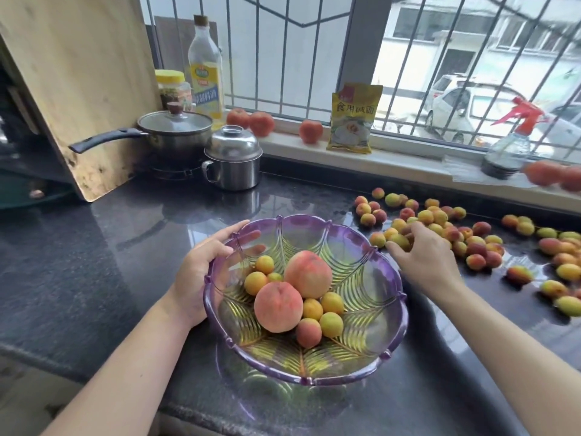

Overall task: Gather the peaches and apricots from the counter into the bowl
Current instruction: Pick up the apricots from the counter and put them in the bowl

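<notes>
The left hand [201, 272] cups the left rim of the purple bowl [386, 278], thumb over the edge and fingers spread against the outer wall. The right hand [421, 253] lies just past the bowl's right rim, fingers curled down onto the nearest apricots [471, 243]; whether it grips one I cannot tell. Two peaches [308, 273] and several apricots already sit in the bowl.

The bowl stands near the front edge of the dark counter [94, 247], with bare stone to its left and behind it. Loose apricots crowd the counter to the right, reaching toward the window sill [393, 152].

On the sill rest more peaches, a yellow packet [353, 118] and a spray bottle [509, 143]. Farther left stand a steel lidded pot [232, 158], a saucepan [176, 130], an oil bottle [206, 70] and a leaning cutting board [78, 83].
</notes>
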